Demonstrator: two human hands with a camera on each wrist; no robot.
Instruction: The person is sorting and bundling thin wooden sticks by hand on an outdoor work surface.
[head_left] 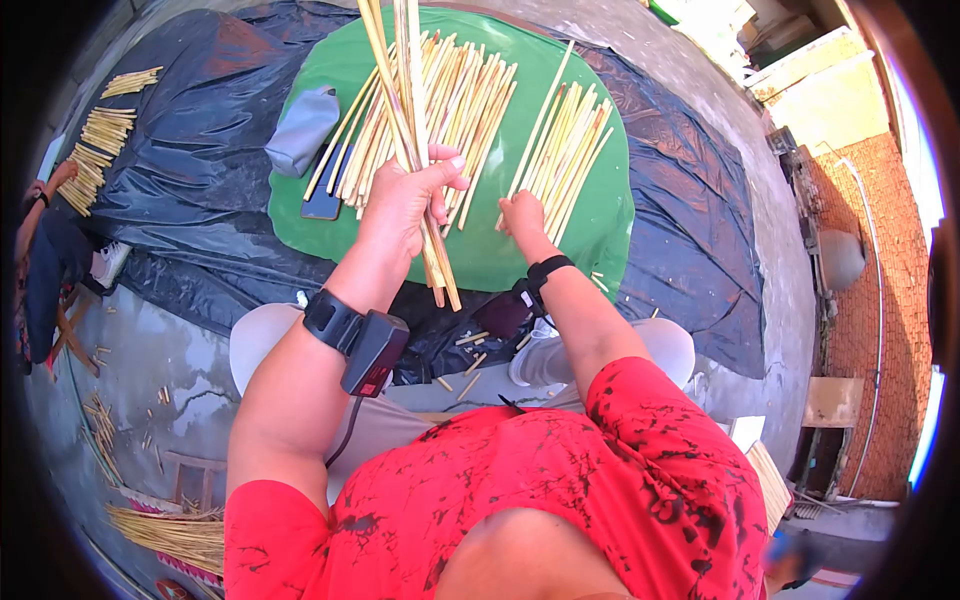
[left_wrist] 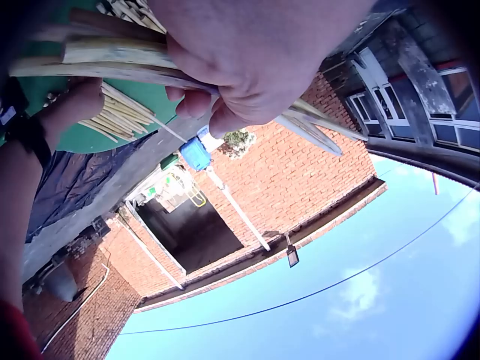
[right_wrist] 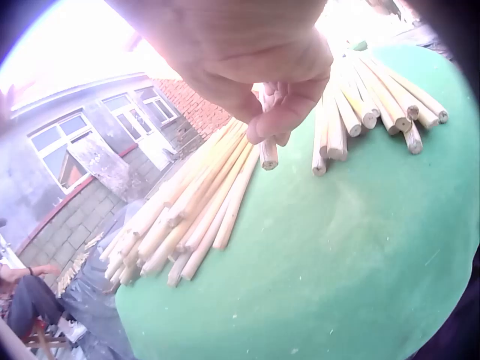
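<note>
My left hand (head_left: 408, 195) grips several long pale stalks (head_left: 410, 90) in a raised bundle, their lower ends sticking out below the fist. In the left wrist view the same bundle crosses beneath the palm. My right hand (head_left: 525, 215), lower and at the near end of the smaller stalk pile (head_left: 572, 150), pinches one stalk (right_wrist: 268, 156) between thumb and fingers; its cut end shows below the fingertips in the right wrist view. A larger pile of stalks (head_left: 475, 110) lies between the hands on the green mat (right_wrist: 360, 262).
A grey pouch (head_left: 303, 130) and a dark phone (head_left: 322, 203) lie at the mat's left. Black plastic sheeting (head_left: 200, 110) spreads underneath. Short stalk pieces (head_left: 470, 385) litter the ground near my feet. Another person (head_left: 60, 260) sits at far left beside more stalks (head_left: 90, 165).
</note>
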